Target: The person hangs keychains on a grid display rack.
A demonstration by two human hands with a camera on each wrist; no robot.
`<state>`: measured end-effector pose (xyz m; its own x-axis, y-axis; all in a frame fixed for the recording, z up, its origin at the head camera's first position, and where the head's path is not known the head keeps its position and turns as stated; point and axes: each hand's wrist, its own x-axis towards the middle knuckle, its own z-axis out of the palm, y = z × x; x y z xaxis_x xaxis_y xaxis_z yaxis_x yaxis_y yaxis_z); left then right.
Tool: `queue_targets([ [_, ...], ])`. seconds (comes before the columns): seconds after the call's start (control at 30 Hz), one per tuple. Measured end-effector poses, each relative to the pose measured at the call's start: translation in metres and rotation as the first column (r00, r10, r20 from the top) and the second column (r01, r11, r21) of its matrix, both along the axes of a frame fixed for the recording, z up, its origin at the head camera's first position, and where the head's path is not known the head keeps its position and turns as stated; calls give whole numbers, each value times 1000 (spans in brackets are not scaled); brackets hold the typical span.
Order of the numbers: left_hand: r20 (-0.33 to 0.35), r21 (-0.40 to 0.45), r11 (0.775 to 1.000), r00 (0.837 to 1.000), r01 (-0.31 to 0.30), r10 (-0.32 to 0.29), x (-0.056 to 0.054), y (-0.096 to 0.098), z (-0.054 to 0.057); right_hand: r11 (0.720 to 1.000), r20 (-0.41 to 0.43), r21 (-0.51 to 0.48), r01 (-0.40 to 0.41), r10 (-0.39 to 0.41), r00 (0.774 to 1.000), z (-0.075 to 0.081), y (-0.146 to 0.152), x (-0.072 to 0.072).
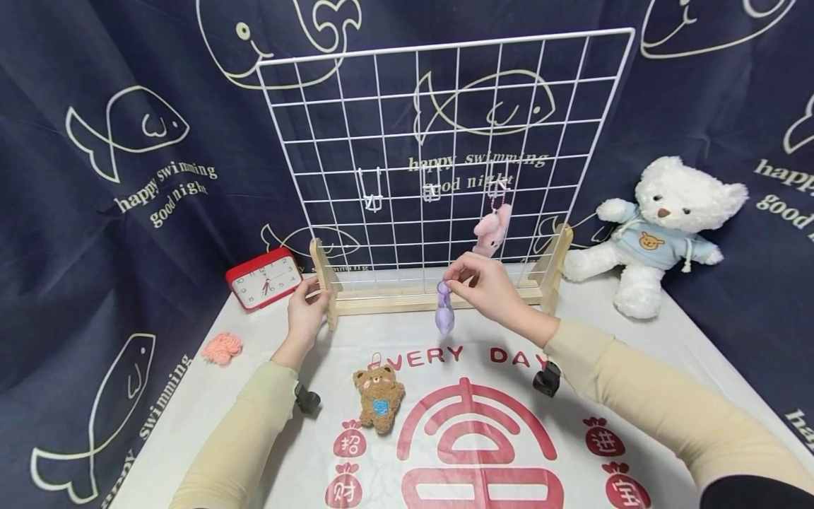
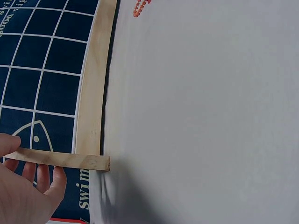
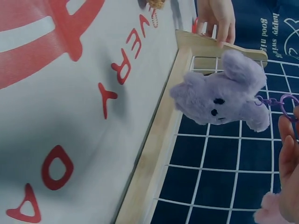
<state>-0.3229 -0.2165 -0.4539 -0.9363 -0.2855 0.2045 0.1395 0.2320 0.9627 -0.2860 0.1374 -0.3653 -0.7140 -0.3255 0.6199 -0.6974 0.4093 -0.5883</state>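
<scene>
The fuzzy purple toy (image 1: pixel 444 322) hangs from the right hand (image 1: pixel 488 286), in front of the wire rack (image 1: pixel 445 47).
The right thumb and finger pinch its purple ring (image 3: pixel 282 105), so the toy dangles at 6 o'clock from them, its long way pointing up and down. In the head view, the middle hook (image 1: pixel 432 192) is up near 12 o'clock from those fingertips and the left hook (image 1: pixel 373 203) between 10 and 11, both bare. The pink toy (image 1: pixel 492 233) hangs between 1 and 2 o'clock. The right hand is nearer the hooks. The left hand (image 1: pixel 305 312), between 8 and 9 o'clock, grips the rack's wooden foot (image 2: pixel 79 161), thumb on one side and fingers on the other.
</scene>
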Motion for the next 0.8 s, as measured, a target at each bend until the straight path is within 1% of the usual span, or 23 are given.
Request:
queue_targets([
  [0.13, 23, 6, 1000, 1000, 6, -6, -1, 0, 1, 1000, -54, -14, 16, -17, 998, 6, -1, -3],
  [0.3, 26, 11, 1000, 1000, 14, -14, 0, 0, 3, 998, -106, -46, 31, -36, 994, 15, -1, -7],
  [0.43, 29, 13, 1000, 999, 20, -20, 1, -1, 2, 998, -121, -55, 43, -49, 991, 22, -2, -9],
  [0.8, 45, 4, 1000, 999, 15, -15, 1, -2, 3, 992, -125, -98, 85, -97, 987, 39, -4, -9],
])
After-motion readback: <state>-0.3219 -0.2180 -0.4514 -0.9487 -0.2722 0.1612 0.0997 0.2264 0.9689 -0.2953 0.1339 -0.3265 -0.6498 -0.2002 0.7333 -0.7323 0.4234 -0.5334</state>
